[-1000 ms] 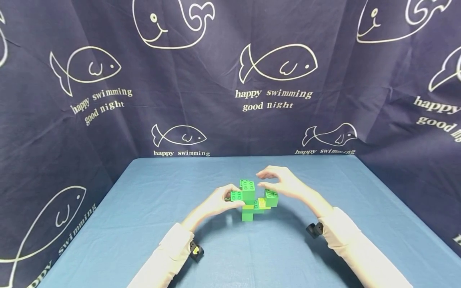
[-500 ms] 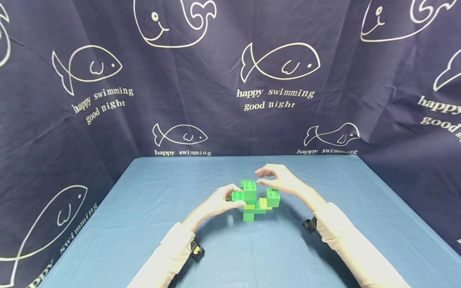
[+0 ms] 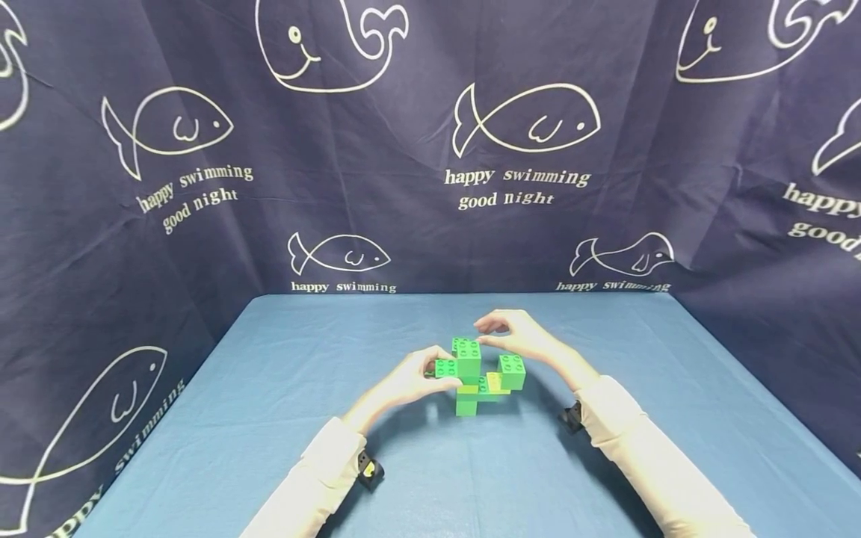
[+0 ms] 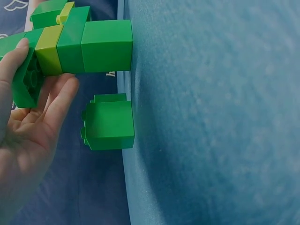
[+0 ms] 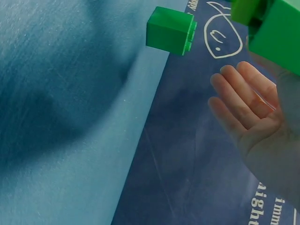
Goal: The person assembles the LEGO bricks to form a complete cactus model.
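Observation:
A green and yellow toy-brick build [image 3: 468,366] stands near the middle of the blue table. My left hand [image 3: 417,377] grips its left side, thumb in front, other fingers behind. On the build's right side, a yellow brick [image 3: 494,382] bears a green brick [image 3: 513,373]. My right hand [image 3: 518,335] hovers behind this side, thumb and fingers apart, fingertips close to the build's top. The right wrist view shows its bent, spread fingers [image 5: 243,91] with nothing between them. A separate green brick [image 4: 110,122] appears below my left hand in the left wrist view.
The blue cloth-covered table [image 3: 430,486] is walled at the back and sides by a dark curtain [image 3: 403,164] with fish drawings. A small black wrist camera [image 3: 370,471] hangs under the left sleeve, another camera [image 3: 572,417] under the right.
My right hand has drifted slightly left towards the build's top, away from the green brick on the right side. My left hand keeps its grip. The view has shifted a little.

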Action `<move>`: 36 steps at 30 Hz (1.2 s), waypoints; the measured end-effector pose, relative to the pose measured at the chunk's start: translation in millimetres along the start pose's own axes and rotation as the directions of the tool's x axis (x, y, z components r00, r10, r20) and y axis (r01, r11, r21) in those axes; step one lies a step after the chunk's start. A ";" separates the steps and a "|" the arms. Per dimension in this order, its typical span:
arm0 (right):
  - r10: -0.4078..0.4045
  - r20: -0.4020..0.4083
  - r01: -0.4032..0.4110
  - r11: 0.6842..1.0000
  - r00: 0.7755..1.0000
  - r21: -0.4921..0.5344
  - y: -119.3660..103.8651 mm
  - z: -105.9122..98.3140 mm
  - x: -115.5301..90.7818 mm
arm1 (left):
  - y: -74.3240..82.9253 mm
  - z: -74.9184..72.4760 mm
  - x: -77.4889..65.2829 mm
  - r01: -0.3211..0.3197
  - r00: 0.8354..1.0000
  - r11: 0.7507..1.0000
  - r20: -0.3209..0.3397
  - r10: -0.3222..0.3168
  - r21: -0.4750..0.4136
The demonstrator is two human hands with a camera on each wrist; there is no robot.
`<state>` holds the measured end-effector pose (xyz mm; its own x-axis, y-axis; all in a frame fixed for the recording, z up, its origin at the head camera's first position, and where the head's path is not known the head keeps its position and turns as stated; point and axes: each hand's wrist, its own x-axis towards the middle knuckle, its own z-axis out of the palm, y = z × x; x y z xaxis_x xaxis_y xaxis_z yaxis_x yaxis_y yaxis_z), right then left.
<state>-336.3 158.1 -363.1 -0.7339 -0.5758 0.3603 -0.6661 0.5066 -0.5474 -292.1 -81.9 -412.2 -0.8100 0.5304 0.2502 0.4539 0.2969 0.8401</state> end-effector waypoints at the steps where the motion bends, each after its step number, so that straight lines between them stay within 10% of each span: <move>1: 0.003 0.002 -0.003 1.000 1.000 -0.001 1.1 1.0 0.4 | -0.4 0.4 0.0 -0.001 1.000 1.000 0.001 0.001 -0.002; 36: 0.013 0.085 -0.008 0.999 0.996 -0.053 25.8 31.6 11.2 | 1.1 0.4 -0.7 0.011 1.000 1.000 -0.003 -0.011 -0.008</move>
<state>-357.5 144.5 -397.1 -0.7285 -0.6218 0.2875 -0.6659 0.5445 -0.5100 -290.9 -81.7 -411.7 -0.8160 0.5249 0.2420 0.4419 0.2967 0.8466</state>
